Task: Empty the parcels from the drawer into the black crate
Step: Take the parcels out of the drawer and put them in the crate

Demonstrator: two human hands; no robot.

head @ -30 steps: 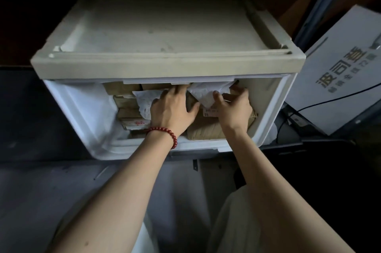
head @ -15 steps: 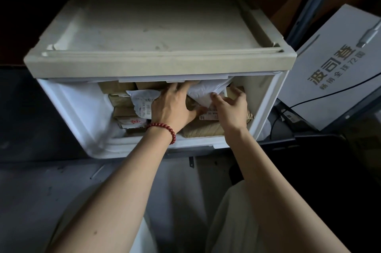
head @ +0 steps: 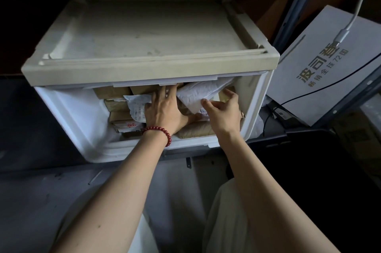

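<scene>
Right hand (head: 222,112) pinches white parcel (head: 195,94) half-hidden in drawer (head: 68,112)

Drawer (head: 68,112) is drawn out under cabinet top (head: 144,32). Parcels (head: 195,131) are stacked inside it. Left hand (head: 162,112) is laid on them. Padded mailer (head: 198,94) is pinched by right hand (head: 223,112) alongside. Printed carton (head: 329,71) is set right of the cabinet.

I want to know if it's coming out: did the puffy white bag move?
Yes. The white bag has slid slightly out from under the cabinet's front edge, toward the person.
</scene>
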